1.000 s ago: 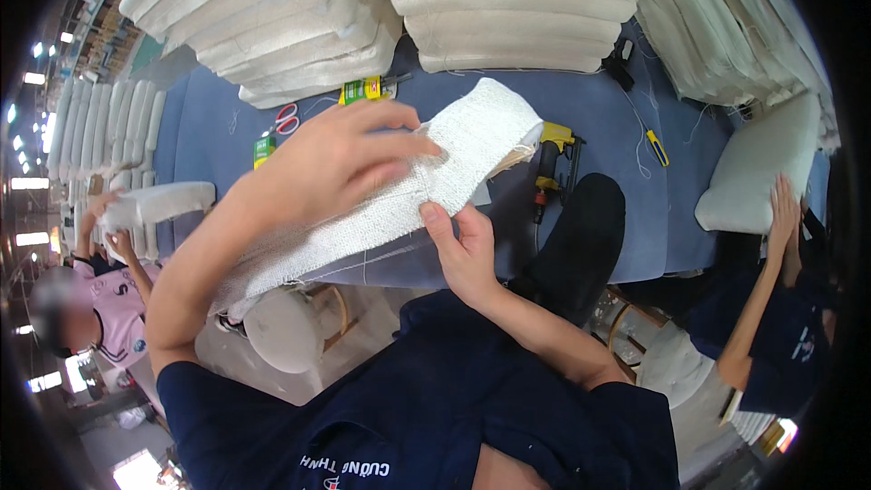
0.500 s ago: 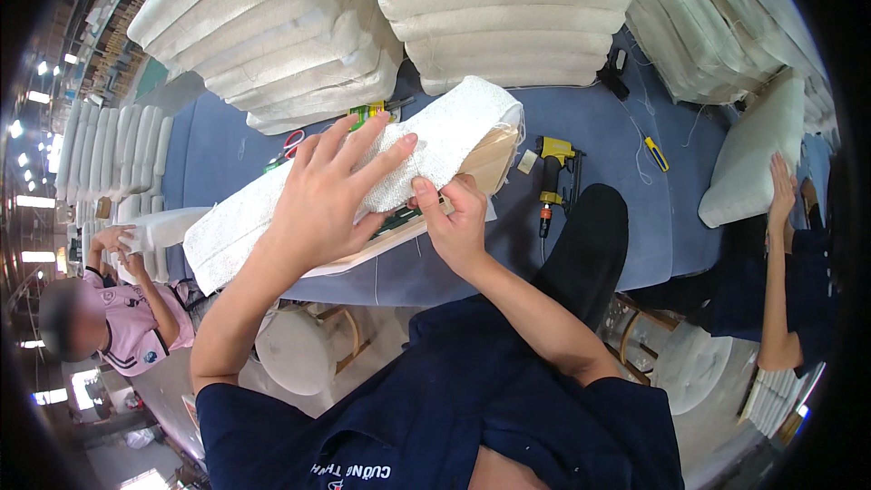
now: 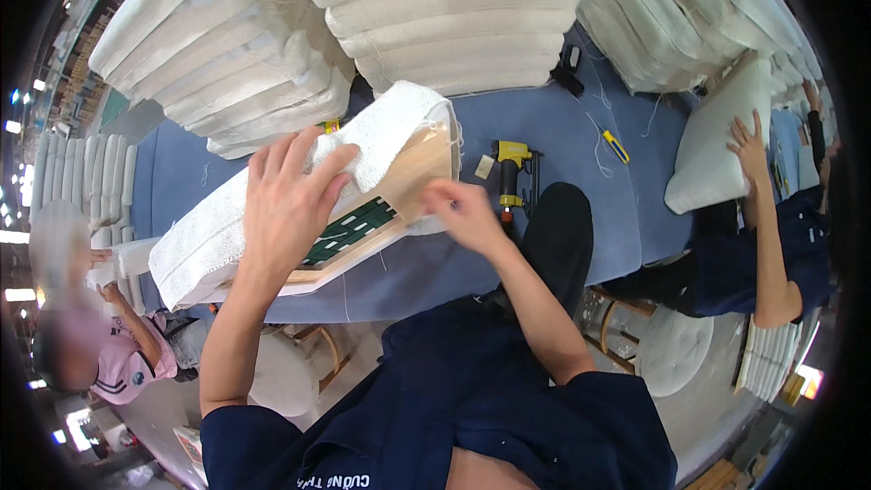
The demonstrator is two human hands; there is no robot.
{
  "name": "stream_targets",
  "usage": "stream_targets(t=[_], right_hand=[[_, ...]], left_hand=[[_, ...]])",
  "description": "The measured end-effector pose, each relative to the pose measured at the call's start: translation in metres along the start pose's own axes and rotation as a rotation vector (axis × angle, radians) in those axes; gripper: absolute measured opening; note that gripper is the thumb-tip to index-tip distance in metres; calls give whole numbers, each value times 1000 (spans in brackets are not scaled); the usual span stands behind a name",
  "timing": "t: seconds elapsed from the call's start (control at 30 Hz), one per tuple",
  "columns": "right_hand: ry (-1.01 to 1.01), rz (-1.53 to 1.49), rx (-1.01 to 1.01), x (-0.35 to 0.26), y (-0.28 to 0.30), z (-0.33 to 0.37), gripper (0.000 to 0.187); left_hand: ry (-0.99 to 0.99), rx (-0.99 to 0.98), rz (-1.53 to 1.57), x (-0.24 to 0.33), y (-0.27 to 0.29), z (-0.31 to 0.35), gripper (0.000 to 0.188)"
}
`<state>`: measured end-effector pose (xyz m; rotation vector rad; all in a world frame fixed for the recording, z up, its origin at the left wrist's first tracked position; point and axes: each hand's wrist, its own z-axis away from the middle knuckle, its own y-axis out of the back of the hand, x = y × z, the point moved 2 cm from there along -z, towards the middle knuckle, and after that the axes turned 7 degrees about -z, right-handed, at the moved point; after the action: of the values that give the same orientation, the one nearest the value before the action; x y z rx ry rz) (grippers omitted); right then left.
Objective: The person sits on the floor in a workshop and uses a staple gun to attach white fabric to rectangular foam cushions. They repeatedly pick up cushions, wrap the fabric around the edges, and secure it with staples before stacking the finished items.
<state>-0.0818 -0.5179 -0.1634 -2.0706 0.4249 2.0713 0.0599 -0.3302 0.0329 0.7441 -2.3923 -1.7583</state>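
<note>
Head view: near the blue table [image 3: 617, 236]'s front edge, the left hand [image 3: 288, 195] lies over white fabric [image 3: 404, 118] on a wooden frame [image 3: 425, 156]; the right hand [image 3: 470, 218], blurred, is beside its right end. I cannot tell whether either grips.

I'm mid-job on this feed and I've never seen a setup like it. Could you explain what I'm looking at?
No machine here: these are one person's bare hands. The view comes from a wide fisheye camera on their head, looking down, so straight edges bend near the rim. Picture left is their left.

The left hand lies on white fabric over a wooden frame with green webbing. The right hand, blurred, is by the frame's right end; I can't tell whether it touches.

On the blue surface lie a yellow-and-black tool and a slim yellow-handled tool; pale cushions are stacked beyond.
</note>
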Motion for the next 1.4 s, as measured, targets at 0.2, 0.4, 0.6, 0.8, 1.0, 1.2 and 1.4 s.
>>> stream_targets(t=[0.2, 0.4, 0.6, 0.8, 1.0, 1.2, 1.4], right_hand=[[-375, 456, 838, 250, 117, 37, 64], [-657, 223, 768, 269, 117, -42, 89], [-561, 139, 872, 249, 130, -39, 77], [-104, -441, 597, 61, 33, 27, 24], [472, 226, 145, -100, 0, 33, 47], [604, 462, 107, -109, -18, 12, 62], [584, 461, 104, -109, -23, 14, 65]], left_hand=[[73, -103, 222, -6, -4, -11, 61], [72, -130, -49, -3, 3, -2, 50], [21, -90, -31, -5, -3, -12, 43], [14, -156, -39, -13, -8, -5, 51], [-3, -171, -10, -14, -6, -6, 51], [-6, -138, -32, -10, -3, -5, 57], [12, -109, -30, -13, -5, 0, 58]])
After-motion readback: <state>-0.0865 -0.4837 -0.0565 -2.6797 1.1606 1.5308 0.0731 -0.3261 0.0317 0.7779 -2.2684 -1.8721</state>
